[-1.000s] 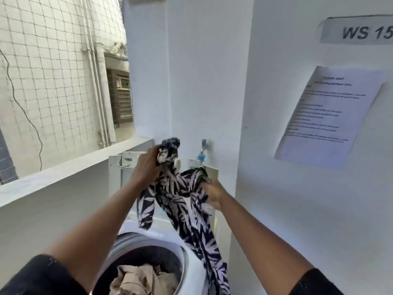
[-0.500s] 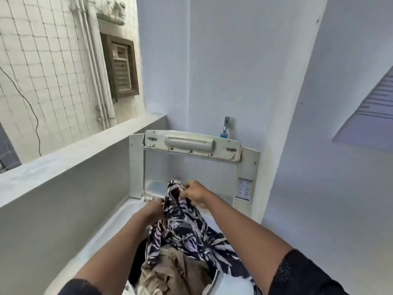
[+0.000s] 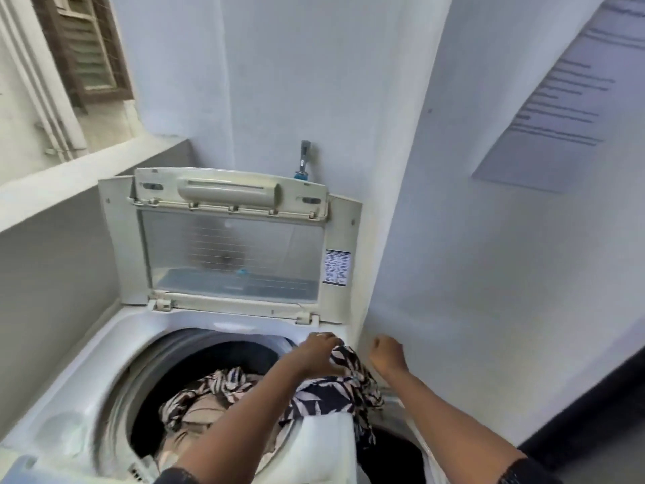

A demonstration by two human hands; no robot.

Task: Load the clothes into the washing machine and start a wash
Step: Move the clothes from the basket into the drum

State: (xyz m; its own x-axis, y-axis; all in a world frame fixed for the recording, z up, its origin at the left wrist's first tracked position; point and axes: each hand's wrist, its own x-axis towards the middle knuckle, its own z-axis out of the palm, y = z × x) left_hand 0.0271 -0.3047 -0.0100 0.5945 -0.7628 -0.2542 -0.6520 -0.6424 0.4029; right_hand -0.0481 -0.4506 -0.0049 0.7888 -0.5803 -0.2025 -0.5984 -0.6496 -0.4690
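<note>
— What sort of place is this?
— A laundry corner, half open to the outside. A top-loading washing machine [image 3: 104, 361] sits where two white walls [image 3: 279, 82] meet, its lid [image 3: 230, 253] raised, clothes [image 3: 195, 410] inside.
— What else shows it?
— A tap [image 3: 303, 160] on the wall just behind the lid, a printed notice [image 3: 558, 110] on the right wall. At the left, a low ledge [image 3: 69, 176] opens onto drainpipes [image 3: 42, 99] and a louvred window [image 3: 87, 47].

Quick tally: one washing machine [image 3: 104, 361] with one lid [image 3: 230, 253], plus two bits of laundry, one leaf-print garment [image 3: 324, 396] and one beige garment [image 3: 199, 413]. Two hands, left hand [image 3: 319, 351] and right hand [image 3: 387, 354]. Also one tap [image 3: 303, 160], one wall notice [image 3: 558, 99], one sticker [image 3: 337, 267], one louvred shutter [image 3: 83, 50].
</note>
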